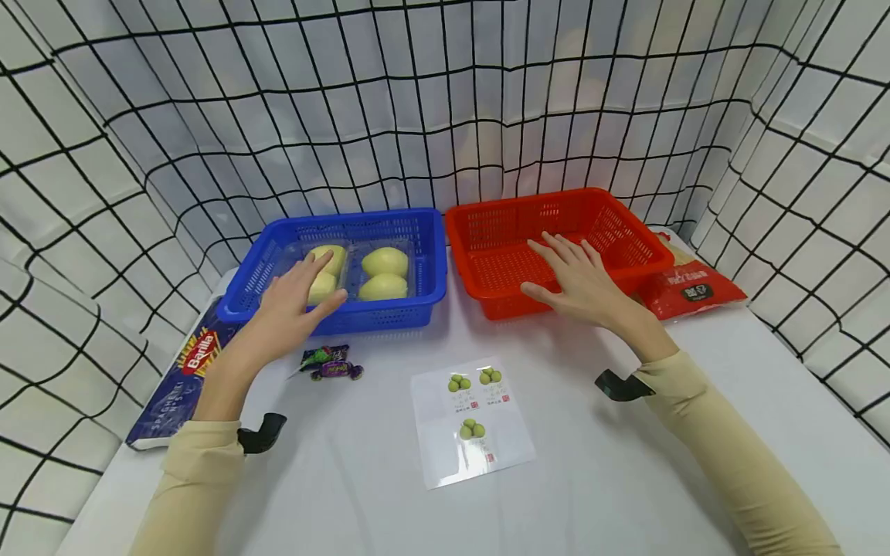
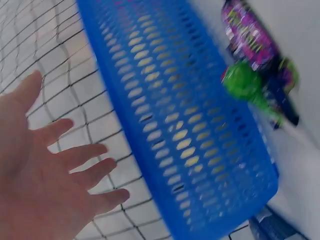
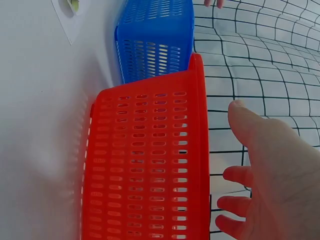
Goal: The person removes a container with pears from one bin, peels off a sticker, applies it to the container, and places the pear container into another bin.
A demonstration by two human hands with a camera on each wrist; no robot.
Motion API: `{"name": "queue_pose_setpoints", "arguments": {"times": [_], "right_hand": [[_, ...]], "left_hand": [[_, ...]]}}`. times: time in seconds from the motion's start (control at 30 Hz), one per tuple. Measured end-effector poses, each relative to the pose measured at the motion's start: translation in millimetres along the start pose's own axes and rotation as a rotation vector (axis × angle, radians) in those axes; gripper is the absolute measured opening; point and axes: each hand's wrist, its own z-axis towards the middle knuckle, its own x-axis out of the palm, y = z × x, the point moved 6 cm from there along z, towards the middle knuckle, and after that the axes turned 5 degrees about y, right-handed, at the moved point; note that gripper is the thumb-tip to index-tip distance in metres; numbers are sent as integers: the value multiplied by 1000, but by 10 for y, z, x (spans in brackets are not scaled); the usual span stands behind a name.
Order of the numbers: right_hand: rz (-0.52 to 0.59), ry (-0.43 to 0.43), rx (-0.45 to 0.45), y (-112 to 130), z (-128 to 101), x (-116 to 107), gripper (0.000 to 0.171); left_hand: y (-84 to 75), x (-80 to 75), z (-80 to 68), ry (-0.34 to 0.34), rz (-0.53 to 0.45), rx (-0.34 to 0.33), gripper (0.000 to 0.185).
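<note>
In the head view my left hand (image 1: 295, 305) is held over the near left part of a blue basket (image 1: 436, 297), fingers spread and holding nothing. Pale yellow-green fruits (image 1: 385, 262) in clear plastic trays lie inside that basket, partly hidden by the hand. My right hand (image 1: 577, 282) hovers over the near side of a red basket (image 1: 497, 305), its fingers apart with nothing between them. The left wrist view shows the left palm (image 2: 45, 180) beside the blue basket's wall. In the right wrist view the right hand (image 3: 270, 175) is beside the red basket's rim.
Two wrapped candies (image 1: 334, 364) lie before the blue basket. A clear sheet with green fruit stickers (image 1: 473, 421) rests mid-table. A blue Barilla spaghetti box (image 1: 181, 378) lies at left, a red bag (image 1: 695, 286) at right. Black netting (image 1: 473, 116) over white cloth surrounds the table.
</note>
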Motion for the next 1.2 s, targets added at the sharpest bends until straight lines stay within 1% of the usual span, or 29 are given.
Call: {"name": "queue_pose_setpoints", "arguments": {"times": [0.1,0.17,0.23,0.3,0.37,0.43,0.47,0.5,0.53,0.6,0.67,0.83,0.9,1.03,1.13,1.2], "right_hand": [[2,11,3,9,16,24,83],[9,18,5,19,29,37,83],[15,19,9,28,40,43,83],[22,17,14,37,47,42,83],[23,16,15,45,57,46,83],[28,21,15,55,65,56,83],[30,25,16,59,66,62,83],[31,29,17,63,69,67,83],[31,34,19,73,71,72,83],[31,48,24,103,90,78,83],[32,64,28,161,142,70,84],[32,116,10,410,397,21,85],[27,141,-4,536,533,4,84],[30,214,-42,827,869,5,84],[27,277,-103,1058,1140,18,83],[40,330,-155,1190,1305,49,82]], "left_hand": [[141,-133,-42,-18,-30,17,83],[275,-235,-74,-60,-18,21,86],[451,-337,-113,-102,-6,8,90],[676,-405,-161,-130,23,-48,94],[929,-424,-218,-123,43,-140,99],[1154,-401,-272,-90,58,-231,102],[1240,-374,-292,-70,67,-264,103],[1307,-343,-306,-49,63,-287,104],[1351,-312,-312,-34,56,-297,104],[1382,-260,-298,-16,46,-291,104],[1373,-230,-269,-11,33,-275,105],[1307,-227,-181,-15,-2,-225,103],[1288,-226,-156,-8,-12,-209,100],[1271,-201,-153,46,-58,-197,98],[1275,-160,-181,88,-106,-196,99],[1273,-128,-196,98,-134,-194,100]]}}
